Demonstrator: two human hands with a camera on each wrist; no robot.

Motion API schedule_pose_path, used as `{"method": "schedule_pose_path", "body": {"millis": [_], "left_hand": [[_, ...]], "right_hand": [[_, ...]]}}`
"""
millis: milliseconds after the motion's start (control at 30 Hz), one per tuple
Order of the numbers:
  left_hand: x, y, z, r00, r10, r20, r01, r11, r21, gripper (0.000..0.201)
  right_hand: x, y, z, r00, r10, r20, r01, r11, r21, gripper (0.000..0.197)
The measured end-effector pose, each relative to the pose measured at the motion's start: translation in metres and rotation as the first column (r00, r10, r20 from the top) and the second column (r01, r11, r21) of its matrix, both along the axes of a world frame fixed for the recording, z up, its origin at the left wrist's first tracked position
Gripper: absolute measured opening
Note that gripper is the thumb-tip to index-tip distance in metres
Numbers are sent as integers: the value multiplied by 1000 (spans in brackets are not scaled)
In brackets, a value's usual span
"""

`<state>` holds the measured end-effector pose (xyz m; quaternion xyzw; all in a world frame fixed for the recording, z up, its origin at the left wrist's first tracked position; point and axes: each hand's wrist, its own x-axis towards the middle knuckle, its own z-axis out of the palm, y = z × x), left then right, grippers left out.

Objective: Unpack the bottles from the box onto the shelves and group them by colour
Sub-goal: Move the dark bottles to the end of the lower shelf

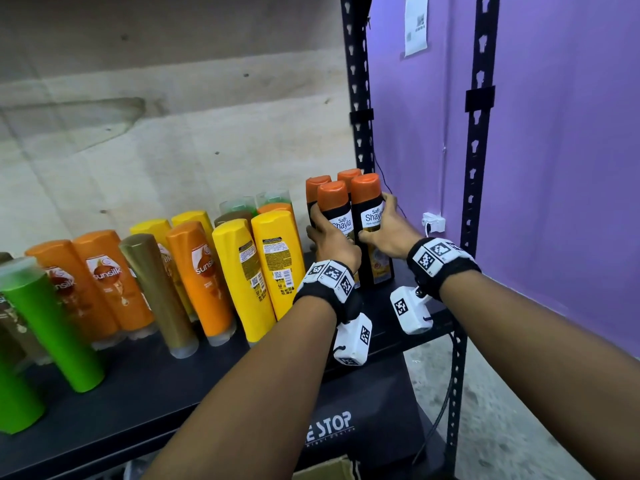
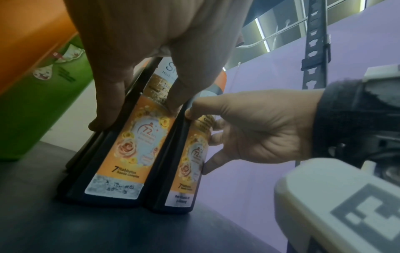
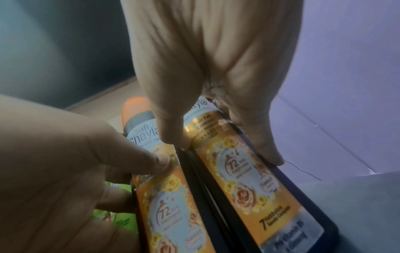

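Black orange-capped bottles [image 1: 372, 230] standing lower right near shelf [image 1: 426, 320] edge, left hand [image 1: 334, 242] and right hand [image 1: 389, 233] each gripping one, yellow bottles [image 1: 273, 261] crowding leftward

A purple wall [image 1: 568, 168] is seen on the right, and a paper sheet with a QR code [image 1: 416, 24] is fixed high on it. A white plug adapter [image 1: 433, 223] is mounted lower on the same wall, with a thin black cable [image 1: 384, 178] running nearby. A bare, stained concrete wall [image 1: 156, 116] is seen on the left. A speckled grey floor [image 1: 502, 427] is visible at the lower right.
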<state>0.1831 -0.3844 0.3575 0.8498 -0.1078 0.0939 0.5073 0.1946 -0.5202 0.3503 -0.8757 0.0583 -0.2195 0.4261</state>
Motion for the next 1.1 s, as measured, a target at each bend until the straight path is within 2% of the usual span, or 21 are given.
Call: {"method": "schedule_pose_path", "body": {"millis": [500,933,1100], "left_hand": [[27,-6,0,996,-1,-89,-1,1000,-24,105],[37,-7,-10,999,-2,-41,0,999,-50,108],[33,-4,-19,997,-17,-81,17,1000,5,116]], "right_hand": [[24,-2,-1,1000,0,2,0,1000,20,91],[27,-7,-4,999,43,30,-44,998,41,91],[24,-9,-15,997,27,-77,-25,999,20,92]]}}
